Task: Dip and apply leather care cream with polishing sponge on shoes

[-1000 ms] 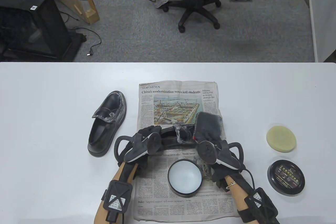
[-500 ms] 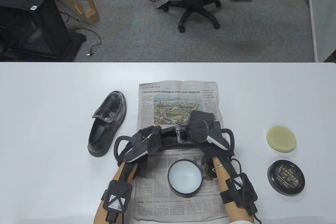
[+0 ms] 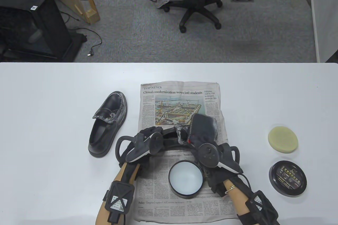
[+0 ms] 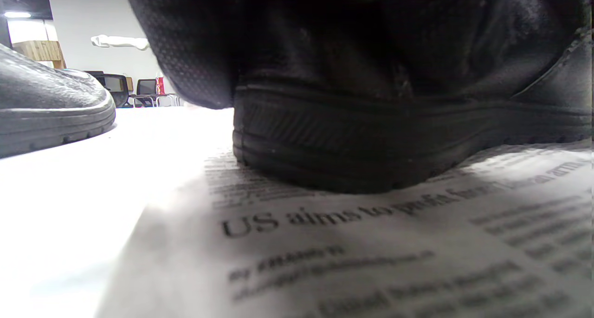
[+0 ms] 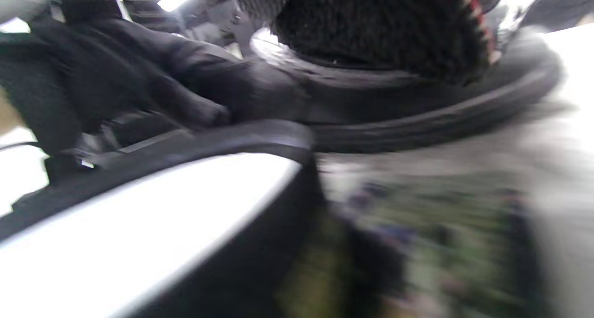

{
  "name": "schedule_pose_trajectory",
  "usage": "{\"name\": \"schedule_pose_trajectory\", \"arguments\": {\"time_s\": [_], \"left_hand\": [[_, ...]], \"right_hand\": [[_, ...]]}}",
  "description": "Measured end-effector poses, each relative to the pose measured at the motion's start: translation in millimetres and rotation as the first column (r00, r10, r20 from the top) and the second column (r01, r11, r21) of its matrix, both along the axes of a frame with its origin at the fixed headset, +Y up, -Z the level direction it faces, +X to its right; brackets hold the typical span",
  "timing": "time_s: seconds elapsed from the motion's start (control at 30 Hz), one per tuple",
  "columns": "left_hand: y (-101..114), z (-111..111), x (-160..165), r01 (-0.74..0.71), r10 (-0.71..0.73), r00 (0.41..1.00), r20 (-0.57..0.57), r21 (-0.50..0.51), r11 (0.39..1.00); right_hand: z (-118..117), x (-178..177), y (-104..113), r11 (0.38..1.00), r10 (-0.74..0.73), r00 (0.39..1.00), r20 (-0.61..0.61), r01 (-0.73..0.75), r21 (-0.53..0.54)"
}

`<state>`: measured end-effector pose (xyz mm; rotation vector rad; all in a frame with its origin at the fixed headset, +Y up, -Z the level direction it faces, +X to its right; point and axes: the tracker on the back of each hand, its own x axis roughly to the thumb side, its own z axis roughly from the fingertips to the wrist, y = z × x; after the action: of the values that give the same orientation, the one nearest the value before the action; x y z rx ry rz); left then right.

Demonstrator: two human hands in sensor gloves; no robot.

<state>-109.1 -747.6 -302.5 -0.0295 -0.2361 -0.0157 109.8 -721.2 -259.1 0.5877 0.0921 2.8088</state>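
A black shoe [image 3: 171, 137] lies across the newspaper [image 3: 179, 98]. My left hand [image 3: 148, 135] grips its heel end, and the heel's sole fills the left wrist view [image 4: 371, 137]. My right hand [image 3: 202, 139] holds a dark fuzzy polishing cloth [image 3: 204, 127] with a red-stitched edge, pressed on the shoe's toe. The right wrist view shows the cloth [image 5: 371, 25] on the shoe [image 5: 417, 118]. The open cream tin [image 3: 186, 178] with pale cream stands on the newspaper between my wrists. A round yellow sponge [image 3: 283, 139] lies untouched at the right.
A second black shoe [image 3: 108, 123] with white smears stands left of the newspaper, also in the left wrist view [image 4: 46, 109]. The tin's black lid [image 3: 287, 178] lies at the right, below the sponge. The table's far edge [image 3: 169, 63] lies beyond the newspaper.
My right hand moved forward over the shoe's toe with the cloth, then drew back toward me. The left hand and the shoe stayed in place.
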Motion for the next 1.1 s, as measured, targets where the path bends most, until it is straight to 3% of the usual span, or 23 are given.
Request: {"name": "schedule_pose_trajectory", "arguments": {"time_s": [0.13,0.33,0.57,0.77,0.87,1.0,1.1], "left_hand": [[0,0,-1,-0.01,0.01,1.0,0.004,0.0,1.0],[0,1,-1,0.0,0.0,1.0,-0.002,0.013,1.0],[0,1,-1,0.01,-0.01,1.0,-0.012,0.017,1.0],[0,1,0,0.002,-0.002,1.0,-0.024,0.007,1.0],[0,0,-1,-0.024,0.024,1.0,-0.015,0.001,1.0],[0,0,-1,-0.017,0.017,1.0,-0.008,-0.001,1.0],[0,0,-1,-0.019,0.019,1.0,-0.001,-0.004,1.0]], "right_hand": [[-18,-20,8,1.0,-0.012,1.0,-0.007,0.011,-0.009],[-58,-1,-9,0.992,0.049,0.983,0.175,-0.026,-0.127],[-46,47,-18,0.984,0.173,0.941,0.291,-0.152,-0.093],[-10,37,-15,0.987,0.151,0.973,0.173,-0.157,0.019],[-1,18,-8,0.998,0.049,0.996,0.076,-0.051,0.022],[-4,-12,6,0.999,-0.034,0.999,-0.019,0.034,0.017],[-23,-23,5,0.996,-0.069,0.998,0.002,0.069,-0.058]]}}
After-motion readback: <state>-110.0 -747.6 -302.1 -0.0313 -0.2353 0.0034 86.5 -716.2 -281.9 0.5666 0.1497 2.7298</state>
